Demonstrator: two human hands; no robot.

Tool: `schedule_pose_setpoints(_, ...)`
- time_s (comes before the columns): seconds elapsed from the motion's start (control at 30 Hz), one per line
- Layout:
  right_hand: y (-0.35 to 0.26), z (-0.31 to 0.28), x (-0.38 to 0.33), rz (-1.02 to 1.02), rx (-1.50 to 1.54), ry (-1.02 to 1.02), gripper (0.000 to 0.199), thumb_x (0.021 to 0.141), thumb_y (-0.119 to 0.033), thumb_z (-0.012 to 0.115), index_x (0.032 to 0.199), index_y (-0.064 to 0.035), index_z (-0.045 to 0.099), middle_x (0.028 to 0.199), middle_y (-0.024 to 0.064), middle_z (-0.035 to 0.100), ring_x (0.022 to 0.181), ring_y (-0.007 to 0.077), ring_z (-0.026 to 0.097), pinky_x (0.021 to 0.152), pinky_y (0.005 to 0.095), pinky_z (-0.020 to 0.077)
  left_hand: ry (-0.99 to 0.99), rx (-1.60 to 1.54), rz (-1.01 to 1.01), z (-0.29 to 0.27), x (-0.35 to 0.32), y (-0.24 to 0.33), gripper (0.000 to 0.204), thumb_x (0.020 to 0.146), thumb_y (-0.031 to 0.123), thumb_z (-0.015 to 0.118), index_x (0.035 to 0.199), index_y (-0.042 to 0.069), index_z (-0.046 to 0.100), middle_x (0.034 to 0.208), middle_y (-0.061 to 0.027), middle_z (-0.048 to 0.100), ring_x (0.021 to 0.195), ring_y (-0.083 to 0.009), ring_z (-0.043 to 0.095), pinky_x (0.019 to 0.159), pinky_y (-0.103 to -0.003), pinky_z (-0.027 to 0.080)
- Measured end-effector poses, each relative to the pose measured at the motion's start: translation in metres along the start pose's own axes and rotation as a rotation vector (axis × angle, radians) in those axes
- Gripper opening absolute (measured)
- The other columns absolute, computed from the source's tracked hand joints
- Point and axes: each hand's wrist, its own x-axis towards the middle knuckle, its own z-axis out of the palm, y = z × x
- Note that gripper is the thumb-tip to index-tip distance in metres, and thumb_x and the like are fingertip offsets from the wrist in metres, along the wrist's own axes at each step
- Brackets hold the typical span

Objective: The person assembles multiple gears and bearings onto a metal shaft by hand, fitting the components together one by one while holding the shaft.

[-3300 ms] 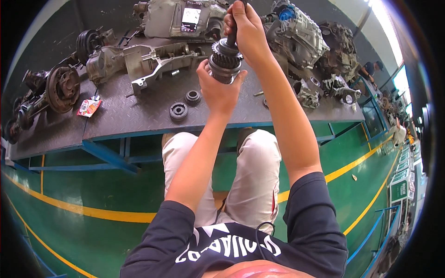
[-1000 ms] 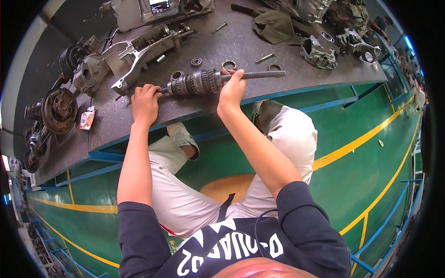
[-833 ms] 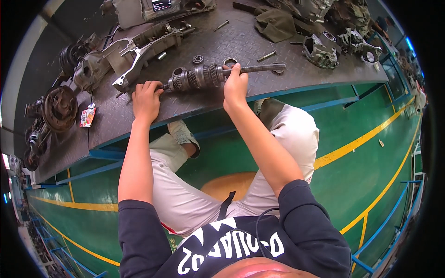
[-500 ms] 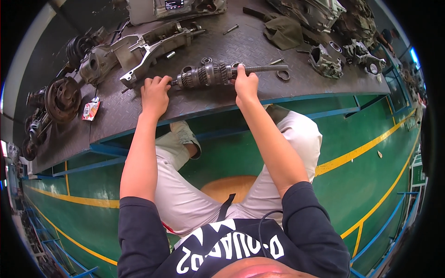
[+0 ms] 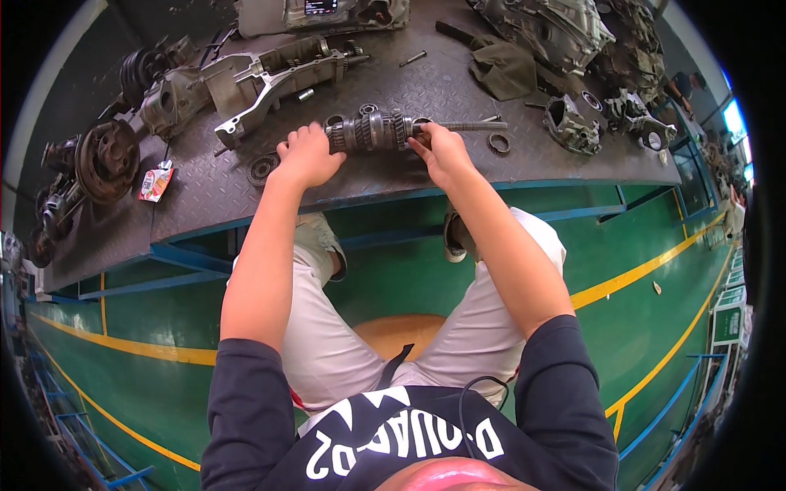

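Note:
A transmission gear shaft [image 5: 377, 131] lies crosswise near the bench's front edge, with several toothed gears along its middle and a bare splined length to the right. My left hand [image 5: 309, 155] is closed over its left end and hides that end. At the right side of the gears, my right hand [image 5: 442, 151] pinches the shaft between thumb and fingers. Beside my left hand lies a round ring-like part [image 5: 262, 168]. Just behind the gears sits a small bearing [image 5: 368, 109]. A toothed ring [image 5: 498, 144] rests below the splined end.
Behind my left hand stands an open metal gearbox housing [image 5: 278, 86]. A brake drum assembly [image 5: 108, 162] and a small red-and-white packet [image 5: 154, 183] are farther left. A bolt [image 5: 413, 58], a dark cloth [image 5: 502, 71] and a casting [image 5: 571, 123] lie toward the back and right.
My left hand has moved right along the shaft toward the gears, uncovering the round part beside it. My right hand stays on the splined side, its fingers shifted lower.

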Motion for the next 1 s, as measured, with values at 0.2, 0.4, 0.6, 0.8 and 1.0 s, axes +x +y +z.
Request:
schedule_pose_setpoints(0.2,-0.018,-0.001,-0.019,0.092,0.079,-0.068,0.017,0.101,-0.005,0.058,0.113,0.0064,0.057,0.118,0.0175,0.063,0.111,0.0273,0.063,0.098,0.0385,0.0586,-0.153,-0.041,-0.033,-0.015,0.002,0.019,0.092,0.088,0.044,0.080,0.165,0.026,0.032,0.149,-0.0279,0.050,0.138,-0.0451,0.050,0.118,-0.058,0.032)
schedule_pose_setpoints(0.4,-0.055,-0.012,-0.034,0.147,-0.081,-0.211,0.033,0.103,-0.008,0.057,0.128,0.0122,0.053,0.130,0.0249,0.063,0.119,0.0345,0.064,0.106,0.0427,0.0569,-0.064,-0.077,-0.054,-0.012,0.002,0.031,0.079,0.095,0.059,0.070,0.163,0.040,0.035,0.144,-0.0267,0.053,0.135,-0.0466,0.054,0.115,-0.056,0.037)
schedule_pose_setpoints(0.6,-0.063,-0.017,-0.028,-0.834,-1.098,-0.185,0.041,0.092,-0.013,0.071,0.130,0.0012,0.067,0.124,0.0191,0.071,0.109,0.0266,0.071,0.093,0.0389,0.0569,-0.107,-0.172,0.016,-0.014,0.010,0.032,0.071,0.098,0.053,0.070,0.161,0.034,0.044,0.151,-0.0259,0.048,0.140,-0.0462,0.049,0.120,-0.053,0.038)
schedule_pose_setpoints(0.8,-0.032,-0.007,-0.007,-1.015,-1.266,-0.603,0.073,0.087,-0.015,0.080,0.153,-0.0024,0.050,0.144,0.0212,0.053,0.134,0.0405,0.052,0.114,0.0452,0.0448,-0.113,-0.132,0.039,-0.015,0.010,0.038,0.072,0.099,0.051,0.069,0.162,0.029,0.043,0.149,-0.0281,0.050,0.136,-0.0488,0.053,0.118,-0.053,0.042)
schedule_pose_setpoints(1.0,-0.042,0.002,-0.006,-1.075,-1.346,-0.595,0.077,0.081,-0.010,0.082,0.151,-0.0052,0.051,0.136,0.0183,0.055,0.126,0.0417,0.052,0.109,0.0472,0.0478,-0.120,-0.068,0.046,-0.023,0.010,0.044,0.073,0.100,0.048,0.069,0.164,0.034,0.037,0.146,-0.0297,0.053,0.133,-0.0488,0.057,0.113,-0.053,0.048)
